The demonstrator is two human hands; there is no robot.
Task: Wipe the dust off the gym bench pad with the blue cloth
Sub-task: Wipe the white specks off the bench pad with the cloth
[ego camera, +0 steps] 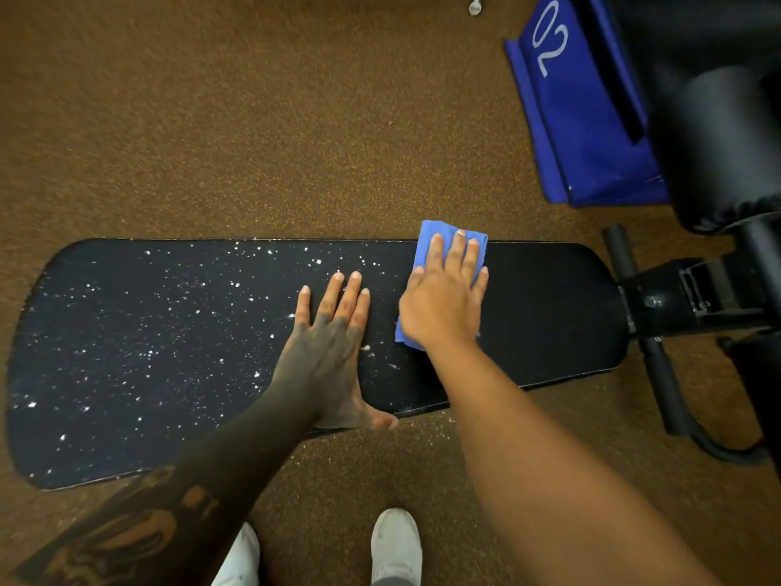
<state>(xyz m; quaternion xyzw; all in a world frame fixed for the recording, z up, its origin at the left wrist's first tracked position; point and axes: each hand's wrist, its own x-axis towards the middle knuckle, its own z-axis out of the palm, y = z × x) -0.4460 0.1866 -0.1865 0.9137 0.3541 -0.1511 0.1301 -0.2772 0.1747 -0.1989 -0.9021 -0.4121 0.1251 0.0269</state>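
Blue cloth (449,247) was pressed flat under the open right hand (443,302); remaining dust (169,332) lay leftward along the bench pad (549,306), past the flat, empty left hand (329,344).

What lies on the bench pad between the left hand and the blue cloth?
In the head view, only a narrow strip of black bench pad, with a few white dust flecks, separates left hand from blue cloth.
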